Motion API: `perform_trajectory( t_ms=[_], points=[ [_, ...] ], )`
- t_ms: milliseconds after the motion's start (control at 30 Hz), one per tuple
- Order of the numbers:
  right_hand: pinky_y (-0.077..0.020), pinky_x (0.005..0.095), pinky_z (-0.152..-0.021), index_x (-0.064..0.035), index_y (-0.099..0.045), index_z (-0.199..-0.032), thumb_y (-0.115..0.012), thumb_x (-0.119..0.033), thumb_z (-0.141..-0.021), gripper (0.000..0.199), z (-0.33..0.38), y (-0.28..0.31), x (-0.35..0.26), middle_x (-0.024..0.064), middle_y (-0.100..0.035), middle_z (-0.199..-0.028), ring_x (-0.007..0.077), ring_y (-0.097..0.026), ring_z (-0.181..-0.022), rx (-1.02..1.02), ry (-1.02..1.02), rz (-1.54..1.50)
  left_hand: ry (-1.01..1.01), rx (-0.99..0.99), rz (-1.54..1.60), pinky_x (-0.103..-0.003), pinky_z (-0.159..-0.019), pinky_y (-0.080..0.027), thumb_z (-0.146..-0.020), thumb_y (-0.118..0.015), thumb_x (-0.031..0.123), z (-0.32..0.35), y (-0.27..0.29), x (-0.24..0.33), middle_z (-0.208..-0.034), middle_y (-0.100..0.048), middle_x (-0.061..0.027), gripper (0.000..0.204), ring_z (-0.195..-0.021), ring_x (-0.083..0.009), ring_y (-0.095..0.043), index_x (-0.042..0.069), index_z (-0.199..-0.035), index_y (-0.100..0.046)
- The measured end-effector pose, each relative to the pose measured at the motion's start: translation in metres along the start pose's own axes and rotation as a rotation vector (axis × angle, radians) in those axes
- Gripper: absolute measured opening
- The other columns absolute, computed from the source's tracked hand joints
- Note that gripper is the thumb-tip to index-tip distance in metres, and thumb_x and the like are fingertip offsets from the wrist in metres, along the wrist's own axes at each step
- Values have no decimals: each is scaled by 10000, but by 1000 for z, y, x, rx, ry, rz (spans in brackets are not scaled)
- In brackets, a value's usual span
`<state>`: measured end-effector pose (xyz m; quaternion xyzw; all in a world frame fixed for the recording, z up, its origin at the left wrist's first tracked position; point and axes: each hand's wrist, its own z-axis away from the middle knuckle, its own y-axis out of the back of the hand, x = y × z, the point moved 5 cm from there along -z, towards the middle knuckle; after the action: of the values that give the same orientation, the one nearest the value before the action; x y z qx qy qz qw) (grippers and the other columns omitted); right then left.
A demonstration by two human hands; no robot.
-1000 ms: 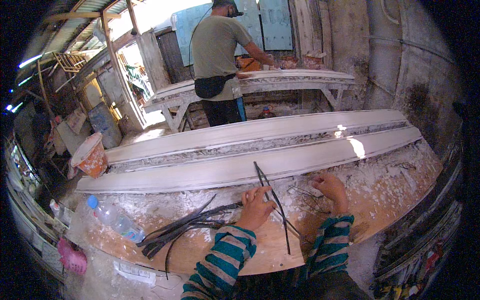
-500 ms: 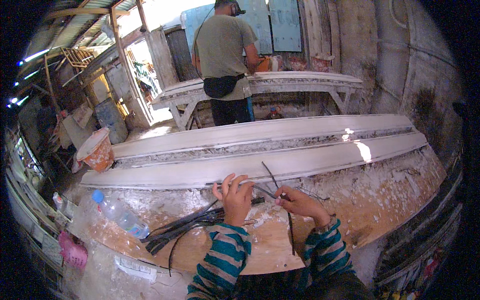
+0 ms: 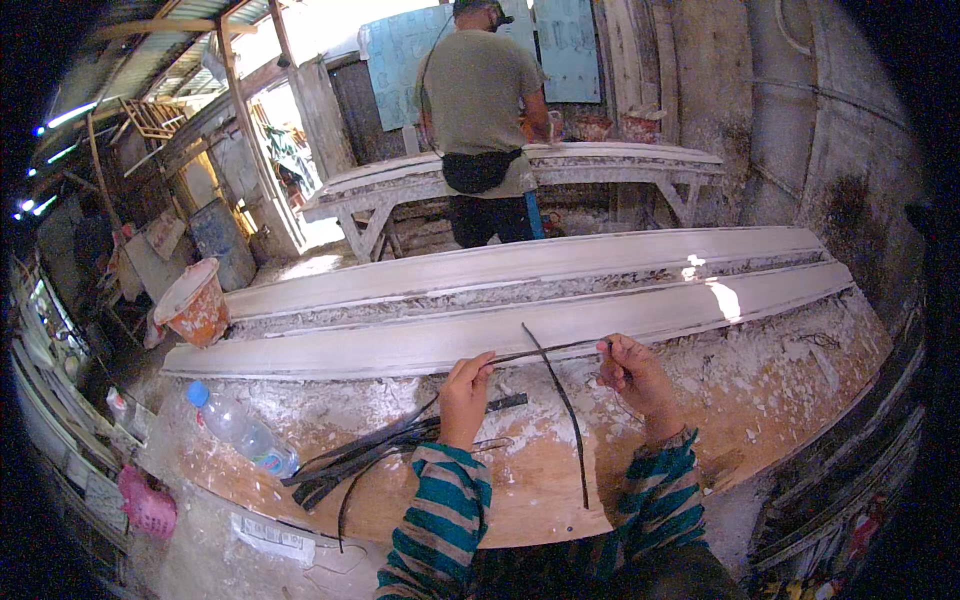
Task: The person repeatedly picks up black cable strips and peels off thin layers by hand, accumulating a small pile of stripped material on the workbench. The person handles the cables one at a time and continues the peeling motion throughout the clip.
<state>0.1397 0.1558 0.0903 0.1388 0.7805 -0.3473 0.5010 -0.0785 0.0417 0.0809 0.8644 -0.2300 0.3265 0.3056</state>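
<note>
- Left hand (image 3: 466, 402) — pinching a thin black strip (image 3: 575, 348)
- Right hand (image 3: 642, 388) — pinching the same strip
- Bundle of black strips (image 3: 375, 446), just beside a blue-capped clear bottle (image 3: 240, 430)

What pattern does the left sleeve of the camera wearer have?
The left sleeve has teal and greyish-beige stripes, seen in the head view.

How far the thin strip (image 3: 575, 348) runs inside the right grip (image 3: 635, 378) cannot be told. Below the left grip (image 3: 466, 400), the strip bundle (image 3: 360, 458) is partly hidden by the wrist (image 3: 459, 434). Beyond both grips, the cap (image 3: 472, 6) of the co-worker (image 3: 482, 95) is cropped by the upper edge.
</note>
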Motion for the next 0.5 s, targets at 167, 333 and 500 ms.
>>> perform_trajectory(
  t_ms=[167, 333, 500],
  points=[
    [-489, 293, -673, -4, -427, -1188, -506, -232, -871, 398, 4, 5, -14, -30, -488, -638, 88, -472, -511, 18, 68, -188, 92, -119, 91, -286, -607, -464, -804, -480, -15, 2, -12, -9, -824, -635, -82, 289, -622, -175, -577, 75, -1051, -602],
    [-469, 282, -683, 4, -350, -1261, -566, -199, -835, 519, 5, 7, -16, -20, -561, -768, 103, -536, -598, 25, 105, -300, 34, -164, 55, -275, -675, -468, -780, -489, -33, 7, -16, -8, -819, -631, -113, 298, -759, -221, -618, 70, -1037, -600],
    [-476, 297, -719, -41, -362, -1254, -570, -190, -831, 494, 3, 19, -16, -15, -590, -832, 131, -576, -688, 56, 175, -415, 82, -238, 51, -288, -682, -475, -789, -533, 38, 8, -20, -12, -855, -648, -108, 240, -774, -195, -622, 61, -1016, -605]
  ],
)
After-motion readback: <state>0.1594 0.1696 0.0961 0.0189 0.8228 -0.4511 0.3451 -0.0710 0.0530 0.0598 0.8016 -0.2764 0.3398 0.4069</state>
